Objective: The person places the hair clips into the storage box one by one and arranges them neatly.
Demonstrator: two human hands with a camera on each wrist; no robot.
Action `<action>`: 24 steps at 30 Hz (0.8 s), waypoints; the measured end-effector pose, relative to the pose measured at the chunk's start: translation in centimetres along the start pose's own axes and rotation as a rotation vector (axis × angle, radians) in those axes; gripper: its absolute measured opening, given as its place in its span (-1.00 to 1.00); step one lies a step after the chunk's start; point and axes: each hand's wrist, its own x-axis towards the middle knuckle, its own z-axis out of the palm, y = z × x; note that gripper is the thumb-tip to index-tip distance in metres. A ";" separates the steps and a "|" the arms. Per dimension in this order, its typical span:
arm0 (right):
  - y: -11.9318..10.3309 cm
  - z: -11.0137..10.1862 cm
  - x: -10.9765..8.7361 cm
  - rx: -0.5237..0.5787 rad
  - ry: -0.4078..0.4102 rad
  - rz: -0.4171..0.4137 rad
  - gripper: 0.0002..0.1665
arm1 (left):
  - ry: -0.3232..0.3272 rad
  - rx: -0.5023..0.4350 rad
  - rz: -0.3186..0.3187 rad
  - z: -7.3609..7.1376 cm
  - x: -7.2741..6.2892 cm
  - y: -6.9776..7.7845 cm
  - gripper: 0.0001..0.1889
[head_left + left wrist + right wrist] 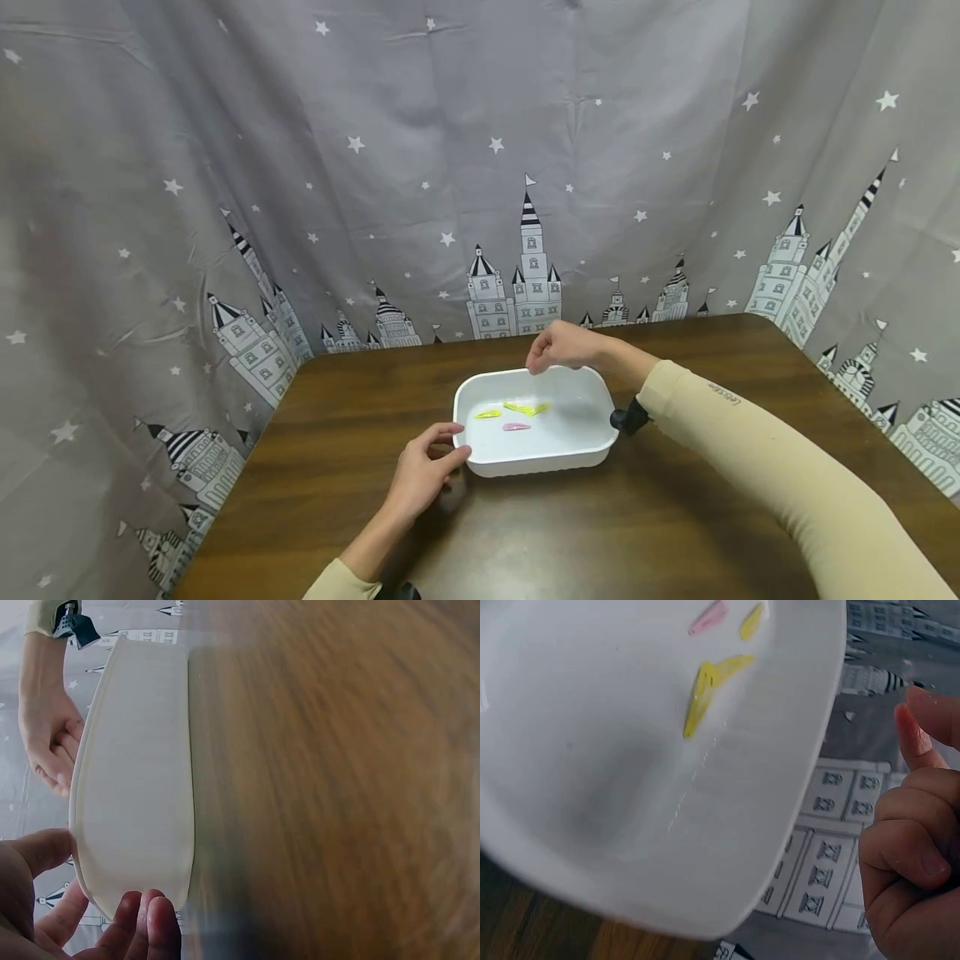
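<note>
A white rectangular plastic tray point(536, 457) sits on the table. Inside lie three yellow snap hair clips, one point(487, 414) by itself and two overlapping, with a pink snap hair clip point(516, 427) near them. The left hand point(426, 467) holds the tray's left end, its thumb at the rim and fingers around the corner. Above the tray's far rim is the right hand point(564, 344), its fingers curled in and thumb near the index fingertip point(913, 739). Nothing shows between that thumb and finger in the right wrist view.
The brown wooden table point(315, 500) extends around the tray on all sides. Behind it hangs a grey curtain point(420, 100) printed with stars and castles. A dark wrist-camera mount point(630, 418) under the right forearm overlaps the tray's right edge in the head view.
</note>
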 end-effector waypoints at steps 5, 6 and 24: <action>0.9 -1.3 -1.2 0.018 0.041 0.002 -0.85 | -0.004 -0.004 -0.008 -0.2 -0.1 0.0 -0.64; 1.2 -1.6 -1.4 0.021 0.052 0.011 -0.85 | -0.007 -0.006 -0.011 -0.2 -0.2 0.1 -0.64; 6.4 -5.1 -5.9 0.067 0.251 0.126 -0.70 | 0.000 0.010 -0.016 0.0 0.2 0.3 -0.65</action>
